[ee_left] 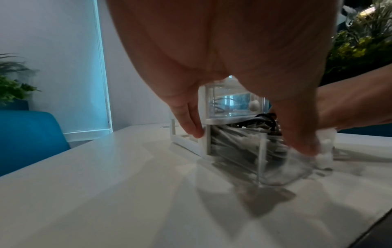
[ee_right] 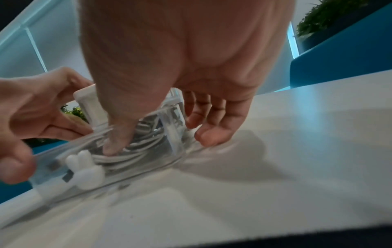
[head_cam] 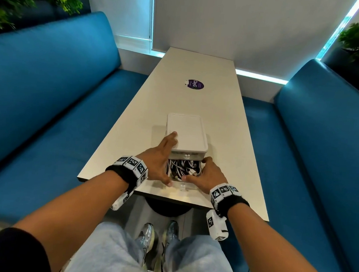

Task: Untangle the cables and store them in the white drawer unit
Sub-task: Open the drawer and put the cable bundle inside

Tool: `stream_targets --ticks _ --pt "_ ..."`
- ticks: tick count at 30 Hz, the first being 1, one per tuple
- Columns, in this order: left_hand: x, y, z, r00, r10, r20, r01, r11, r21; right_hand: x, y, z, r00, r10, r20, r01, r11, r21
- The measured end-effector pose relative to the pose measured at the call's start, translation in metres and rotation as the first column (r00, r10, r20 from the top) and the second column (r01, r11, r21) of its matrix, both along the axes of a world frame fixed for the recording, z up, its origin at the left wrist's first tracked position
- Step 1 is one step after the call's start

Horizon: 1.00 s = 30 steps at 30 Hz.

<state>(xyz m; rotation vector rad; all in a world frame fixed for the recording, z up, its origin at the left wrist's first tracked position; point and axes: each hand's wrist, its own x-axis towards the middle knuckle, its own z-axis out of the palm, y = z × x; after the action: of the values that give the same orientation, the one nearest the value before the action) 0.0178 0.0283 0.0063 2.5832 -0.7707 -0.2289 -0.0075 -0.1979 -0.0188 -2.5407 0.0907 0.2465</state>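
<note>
Item: clear drawer (head_cam: pixel 182 174) of cables (head_cam: pixel 182 166), pulled out of white drawer unit (head_cam: pixel 186 134) at table (head_cam: pixel 197 99) near edge.

Head: left hand (head_cam: pixel 159 162) and right hand (head_cam: pixel 205 175) clasp the drawer's sides. Left wrist: fingers (ee_left: pixel 188 120) against frame; blurred. Right wrist: thumb (ee_right: pixel 116 137) presses cables beside rabbit knob (ee_right: pixel 84 169). Risk: a raised loop could jam closing.

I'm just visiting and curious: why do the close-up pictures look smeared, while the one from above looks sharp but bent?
Head view: sharp, but the wide lens bows the blue benches and table. Left wrist view: the clear drawer and cables are streaked with blur, and the left hand fills the top. Right wrist view: the drawer and right hand are soft; shadows fall on the table.
</note>
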Motion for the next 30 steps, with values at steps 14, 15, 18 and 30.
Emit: stream_targets --ticks 14,15,18,30 --pt "-0.01 -0.005 0.001 0.99 0.14 -0.015 -0.141 0.983 -0.117 0.015 -0.008 0.005 0.95 -0.259 -0.176 0.28 0.954 0.109" --pt "-0.01 -0.005 0.002 0.989 0.149 -0.017 -0.15 0.981 -0.121 0.017 -0.005 0.006 0.949 -0.274 -0.159 0.292 0.951 0.103" --pt "-0.006 -0.006 0.006 0.985 0.163 -0.052 -0.168 0.978 -0.123 0.02 0.004 0.004 0.951 -0.3 -0.074 0.304 0.952 0.037" --pt "-0.004 -0.006 0.008 0.987 0.146 -0.068 -0.154 0.979 -0.133 0.025 0.015 0.006 0.978 -0.189 -0.088 0.196 0.978 0.075"
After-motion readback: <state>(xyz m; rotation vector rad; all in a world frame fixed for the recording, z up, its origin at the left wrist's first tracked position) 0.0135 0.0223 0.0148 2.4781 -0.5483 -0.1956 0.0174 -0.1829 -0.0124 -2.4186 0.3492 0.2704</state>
